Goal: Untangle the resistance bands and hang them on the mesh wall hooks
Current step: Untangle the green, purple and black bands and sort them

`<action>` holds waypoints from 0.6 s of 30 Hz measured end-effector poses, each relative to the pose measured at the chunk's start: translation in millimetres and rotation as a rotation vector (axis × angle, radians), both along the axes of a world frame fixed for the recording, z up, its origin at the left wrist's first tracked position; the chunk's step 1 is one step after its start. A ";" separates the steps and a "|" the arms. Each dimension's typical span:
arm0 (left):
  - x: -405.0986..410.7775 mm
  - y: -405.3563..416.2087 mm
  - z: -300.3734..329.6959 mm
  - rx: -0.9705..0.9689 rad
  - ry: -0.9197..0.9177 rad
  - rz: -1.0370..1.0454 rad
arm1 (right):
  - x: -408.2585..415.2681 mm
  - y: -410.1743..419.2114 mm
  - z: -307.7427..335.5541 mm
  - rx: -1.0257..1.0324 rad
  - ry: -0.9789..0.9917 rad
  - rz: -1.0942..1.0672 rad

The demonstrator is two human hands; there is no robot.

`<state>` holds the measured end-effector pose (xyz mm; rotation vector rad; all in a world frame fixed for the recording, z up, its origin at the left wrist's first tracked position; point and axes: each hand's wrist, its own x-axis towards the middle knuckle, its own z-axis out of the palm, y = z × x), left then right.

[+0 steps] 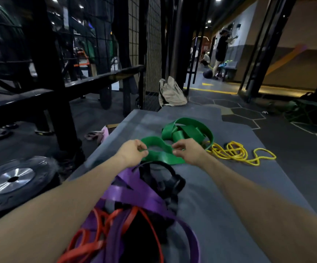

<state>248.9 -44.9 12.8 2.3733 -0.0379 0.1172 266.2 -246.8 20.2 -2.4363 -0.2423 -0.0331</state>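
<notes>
Head view: the left hand (pixel 130 155) and right hand (pixel 189 151) both have fingers pinched on the green band (pixel 172 143), which lies stretched between them on the grey mat (pixel 220 186). Just right of the right fingers lies the yellow band (pixel 237 152); purple band (pixel 133 194) nearer the body.
</notes>
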 end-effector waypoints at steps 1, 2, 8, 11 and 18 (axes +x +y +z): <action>-13.9 0.3 0.9 0.005 0.000 0.000 | -14.5 0.4 0.1 0.010 0.013 -0.007; -27.8 0.5 2.2 0.010 -0.002 -0.003 | -29.0 1.1 0.6 0.015 0.019 -0.012; -100.2 1.5 7.7 -0.003 -0.029 0.016 | -103.5 6.9 8.8 -0.011 0.000 -0.032; -131.1 3.8 1.0 0.030 -0.060 -0.014 | -133.0 13.2 6.5 -0.003 -0.008 -0.040; -176.7 19.5 -19.9 0.065 -0.093 0.008 | -175.3 38.0 -18.7 0.121 0.015 -0.108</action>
